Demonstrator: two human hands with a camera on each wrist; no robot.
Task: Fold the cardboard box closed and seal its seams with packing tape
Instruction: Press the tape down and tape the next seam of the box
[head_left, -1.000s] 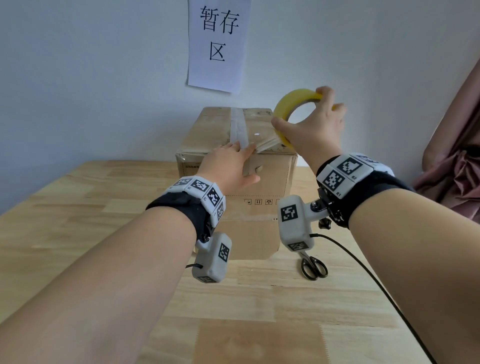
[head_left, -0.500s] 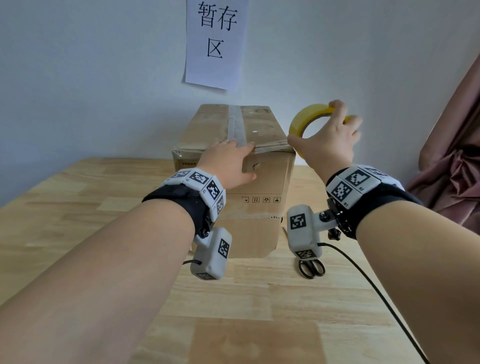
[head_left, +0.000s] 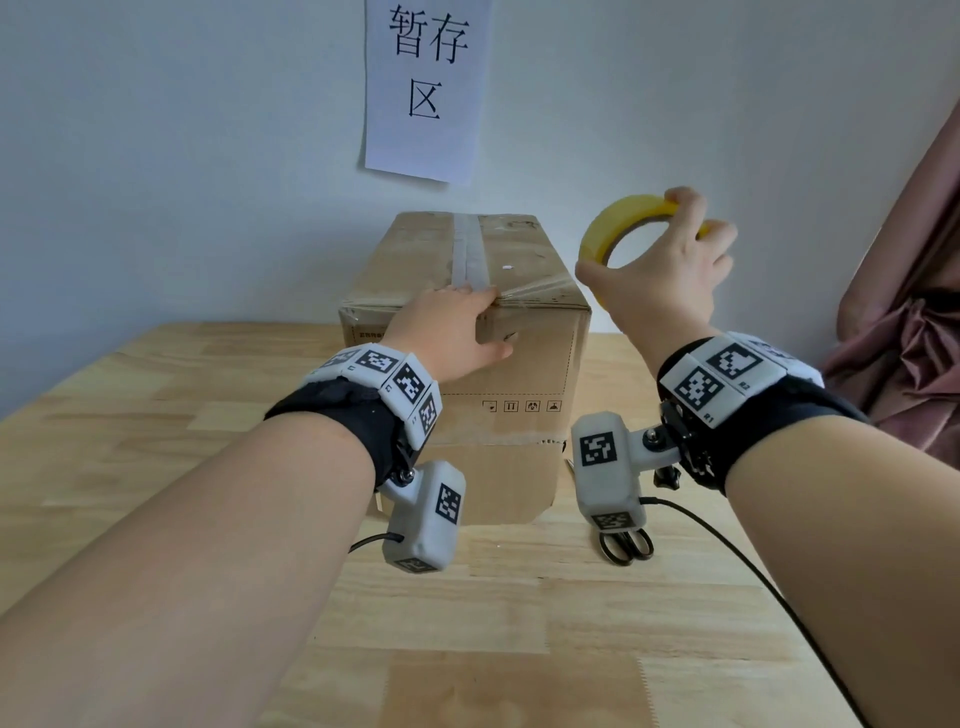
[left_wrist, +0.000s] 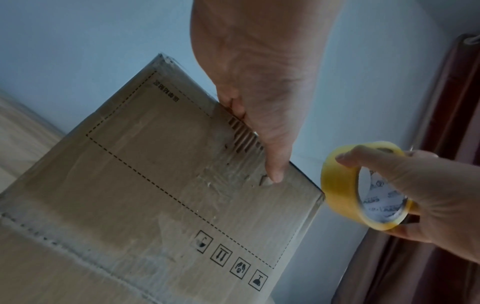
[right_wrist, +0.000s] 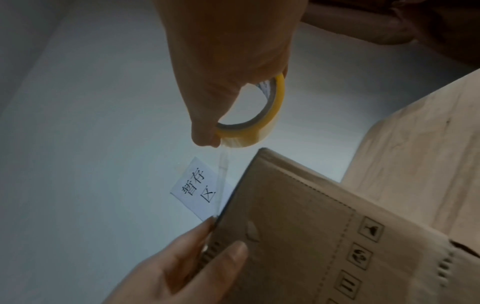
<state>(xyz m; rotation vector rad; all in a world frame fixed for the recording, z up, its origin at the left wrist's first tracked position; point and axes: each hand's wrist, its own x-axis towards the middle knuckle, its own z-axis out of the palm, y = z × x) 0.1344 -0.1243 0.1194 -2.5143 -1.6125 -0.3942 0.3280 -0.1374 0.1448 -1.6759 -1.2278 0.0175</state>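
— Where is the box (head_left: 467, 332)?

— It stands on the wooden table (head_left: 130, 441), near the far edge by the wall. Its flaps are down. A strip of tape already runs along the top seam.

— What is the left hand (head_left: 447, 332) doing?

— It lies over the near top edge of the box. The fingers are flat on top and the thumb presses the front. It pushes down the tape strip (head_left: 535, 288) there, I think.

— And the right hand (head_left: 660, 270)?

— It grips the yellow tape roll (head_left: 618, 223) just past the right side of the box, thumb in the hole, fingers curled over the rim. A clear strip runs from the roll back to the box edge.

— So how far along is it?

— The box is shut and the top seam looks sealed. The near edge seam is half done. The strip must still be pressed down and cut. I cannot see the other seams.

— Anything else around?

— A paper sign (head_left: 426, 88) hangs on the wall. Black scissors (head_left: 626, 545) lie on the table by the box's right front corner, partly hidden under the wrist camera. A pink curtain (head_left: 904, 332) hangs at the right. Nothing blocks the box.
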